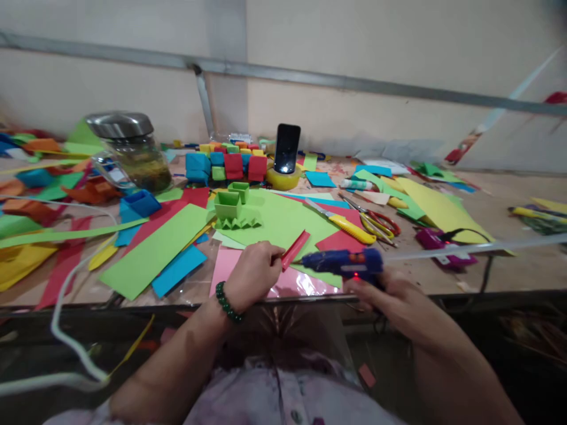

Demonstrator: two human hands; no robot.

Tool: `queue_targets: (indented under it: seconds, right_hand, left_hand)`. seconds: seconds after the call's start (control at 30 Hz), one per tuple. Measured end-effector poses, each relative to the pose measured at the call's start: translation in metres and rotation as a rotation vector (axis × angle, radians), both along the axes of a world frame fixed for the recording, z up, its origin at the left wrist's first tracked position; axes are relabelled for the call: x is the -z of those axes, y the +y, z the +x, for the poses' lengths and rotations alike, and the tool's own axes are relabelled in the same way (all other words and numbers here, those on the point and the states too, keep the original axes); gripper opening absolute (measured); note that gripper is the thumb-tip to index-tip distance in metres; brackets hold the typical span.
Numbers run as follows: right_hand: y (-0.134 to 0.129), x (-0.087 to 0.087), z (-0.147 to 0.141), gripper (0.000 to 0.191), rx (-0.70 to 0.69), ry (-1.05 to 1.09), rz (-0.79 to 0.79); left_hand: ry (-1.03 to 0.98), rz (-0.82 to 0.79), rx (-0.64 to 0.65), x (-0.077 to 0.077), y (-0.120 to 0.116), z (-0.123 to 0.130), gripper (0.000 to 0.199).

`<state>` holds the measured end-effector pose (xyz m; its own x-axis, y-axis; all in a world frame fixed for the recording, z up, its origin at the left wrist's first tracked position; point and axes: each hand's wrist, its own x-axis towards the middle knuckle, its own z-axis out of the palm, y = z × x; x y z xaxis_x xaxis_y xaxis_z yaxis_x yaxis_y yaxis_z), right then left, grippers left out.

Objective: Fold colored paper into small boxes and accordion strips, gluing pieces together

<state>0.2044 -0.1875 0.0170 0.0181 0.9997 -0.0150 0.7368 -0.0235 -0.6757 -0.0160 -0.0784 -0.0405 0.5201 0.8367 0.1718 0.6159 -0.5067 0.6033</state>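
Observation:
Pinched in my left hand [261, 268] is the lower end of a folded red paper strip [296, 248], held above a pink sheet [225, 268]. My right hand [394, 298] grips a blue hot glue gun [345, 261], its red light lit and a clear glue stick [443, 251] sticking out of its back. The gun's nozzle points left, close by the strip; whether the two touch I cannot tell. Behind them, on a green sheet [274, 218], stand small green paper boxes [227, 205] and a zigzag-folded green strip [239, 224].
A yellow-handled cutter [352, 229] and scissors [376, 224] lie behind the gun. At the back are a phone [287, 147] on a yellow tape roll [283, 179], colourful paper cubes [233, 165] and a glass jar [137, 159]. A purple device [443, 247] sits right; a white cable [59, 313] hangs left.

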Motion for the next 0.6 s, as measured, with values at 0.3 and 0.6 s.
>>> queue_targets:
  seconds: [0.3, 0.6]
  right_hand:
    - [0.04, -0.007, 0.083, 0.036, 0.644, -0.519, 0.68]
    - [0.103, 0.002, 0.136, 0.033, 0.523, -0.929, -0.035]
  left_hand:
    - [-0.031, -0.033, 0.014, 0.0, -0.002, -0.001, 0.029]
    - [0.001, 0.018, 0.04, -0.001, -0.004, 0.002, 0.034]
